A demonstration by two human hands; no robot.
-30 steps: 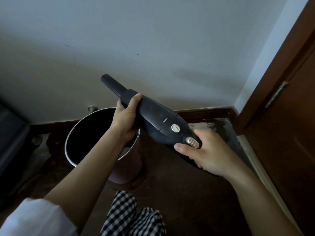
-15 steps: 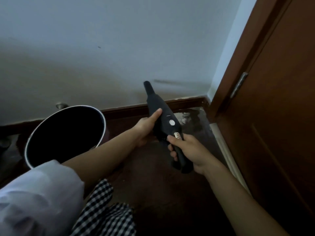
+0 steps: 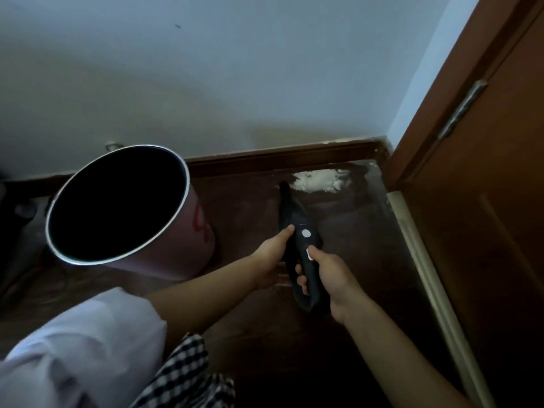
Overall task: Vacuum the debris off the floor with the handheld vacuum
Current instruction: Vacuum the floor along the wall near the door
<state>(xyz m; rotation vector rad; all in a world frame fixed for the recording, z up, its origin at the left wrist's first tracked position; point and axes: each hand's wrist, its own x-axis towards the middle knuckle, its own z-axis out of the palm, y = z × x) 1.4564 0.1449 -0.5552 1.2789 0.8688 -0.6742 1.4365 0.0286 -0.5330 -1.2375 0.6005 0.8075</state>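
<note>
The black handheld vacuum (image 3: 295, 219) points away from me and down, its narrow nozzle tip close to the floor beside a pile of white fluffy debris (image 3: 319, 180) in the corner by the skirting board. My right hand (image 3: 326, 275) grips the handle, thumb on the pale switch. My left hand (image 3: 272, 257) steadies the vacuum's left side, thumb lying along its body. The floor (image 3: 353, 240) is dark brown wood.
A pink waste bin (image 3: 194, 231) with a metal rim and dark inside stands to the left of the vacuum, against the wall. A brown door (image 3: 485, 201) and its frame close off the right side. My checked-cloth knee is at the bottom.
The vacuum has swung from above the bin over to the right and tipped down toward the floor corner. The white debris has come into view by the nozzle.
</note>
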